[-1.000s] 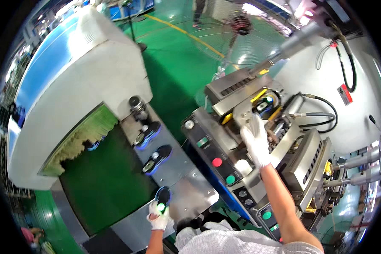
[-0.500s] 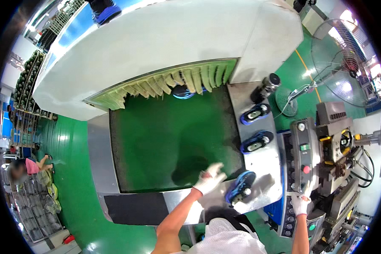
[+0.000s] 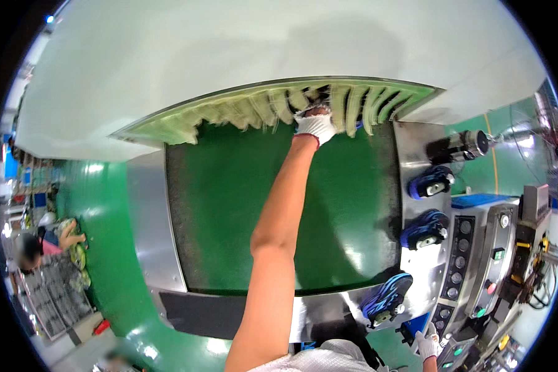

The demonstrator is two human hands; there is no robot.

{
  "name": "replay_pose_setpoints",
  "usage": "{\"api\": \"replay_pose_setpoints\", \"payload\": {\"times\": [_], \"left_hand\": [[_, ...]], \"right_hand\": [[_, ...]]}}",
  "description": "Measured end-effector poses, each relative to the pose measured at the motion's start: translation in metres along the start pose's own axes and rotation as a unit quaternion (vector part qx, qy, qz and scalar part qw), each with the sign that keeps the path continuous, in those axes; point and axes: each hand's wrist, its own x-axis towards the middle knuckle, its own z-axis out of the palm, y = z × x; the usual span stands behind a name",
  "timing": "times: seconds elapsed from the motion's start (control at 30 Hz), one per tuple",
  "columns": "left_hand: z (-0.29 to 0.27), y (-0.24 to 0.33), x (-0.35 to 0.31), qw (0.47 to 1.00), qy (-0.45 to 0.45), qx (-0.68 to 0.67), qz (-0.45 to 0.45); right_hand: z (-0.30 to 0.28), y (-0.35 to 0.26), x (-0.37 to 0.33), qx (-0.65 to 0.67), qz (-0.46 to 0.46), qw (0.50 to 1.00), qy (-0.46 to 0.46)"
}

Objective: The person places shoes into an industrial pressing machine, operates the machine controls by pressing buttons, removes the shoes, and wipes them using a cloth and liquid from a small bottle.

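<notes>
My left hand (image 3: 316,126), in a white knit glove, reaches over the green conveyor belt (image 3: 242,204) into the pale green strip curtain (image 3: 229,116). Its fingers are lost among the strips and a dark patch behind them, so their grip cannot be made out. A bit of a blue shoe (image 3: 359,124) shows under the curtain, right of that hand. My right hand (image 3: 427,345), also gloved, is low at the right beside the control panel (image 3: 495,257), its fingers seemingly stretched out. Three dark blue shoes (image 3: 385,300) (image 3: 425,229) (image 3: 431,182) lie on the metal ledge at the belt's right.
The large white machine housing (image 3: 242,49) rises beyond the curtain. A dark bottle (image 3: 457,146) lies or leans on the right ledge's far end. A black mat (image 3: 201,311) covers part of the near ledge. At the far left a person (image 3: 31,251) is beside wire racks.
My left hand has gone from the belt's near edge forward to the curtain. The view has shifted closer to the machine. My right hand now appears lower in the picture, near the panel's lower end.
</notes>
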Motion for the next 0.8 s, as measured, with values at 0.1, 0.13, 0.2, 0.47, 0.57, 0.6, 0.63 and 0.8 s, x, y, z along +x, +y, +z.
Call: {"api": "replay_pose_setpoints", "payload": {"times": [0.1, 0.13, 0.2, 0.47, 0.57, 0.6, 0.63, 0.8], "left_hand": [[0.04, -0.035, 0.004, 0.948, 0.239, -0.146, 0.148], [0.044, -0.027, 0.0, 0.942, 0.245, -0.138, 0.183], [0.045, 0.012, -0.032, 0.96, 0.197, -0.128, 0.15], [0.122, 0.006, -0.247, 0.968, 0.121, -0.164, 0.146], [0.101, 0.046, -0.325, 0.986, 0.064, -0.129, 0.089], [0.094, 0.052, -0.347, 0.983, -0.024, -0.151, 0.098], [0.087, 0.062, -0.359, 0.973, -0.119, -0.17, 0.107], [0.043, 0.211, -0.424, 0.849, -0.206, -0.024, 0.485]], "right_hand": [[0.015, 0.026, 0.002, 0.087, -0.013, 0.996, 0.025], [0.024, 0.042, -0.006, 0.149, -0.007, 0.989, 0.014], [0.039, 0.071, -0.033, 0.183, 0.018, 0.983, 0.009], [0.015, -0.012, -0.074, 0.049, -0.075, 0.995, -0.048], [0.013, -0.043, -0.079, 0.317, -0.111, 0.941, -0.04], [-0.002, -0.063, -0.084, 0.286, -0.176, 0.942, -0.026], [-0.022, -0.086, -0.095, 0.254, -0.23, 0.939, -0.009], [-0.074, -0.128, -0.1, 0.161, -0.525, 0.831, 0.089]]}}
